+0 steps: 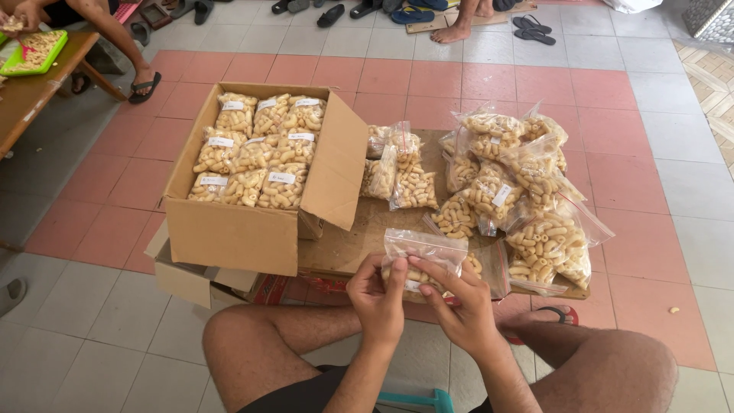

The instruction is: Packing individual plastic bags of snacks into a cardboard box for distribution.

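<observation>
— The clear snack bag [423, 252]: who has it?

— Both hands. The left hand [377, 294] pinches its lower left edge with curled fingers closed on the plastic; the right hand [459, 306] grips the lower right edge the same way, thumb on top. The two hands sit close together, the bag just above their fingertips.

— And around them?

— Beyond the right hand, a heap of filled bags [508, 191] on a wooden board [344, 248]. Beyond the left hand, an open cardboard box [229, 229] packed with labelled bags.
</observation>
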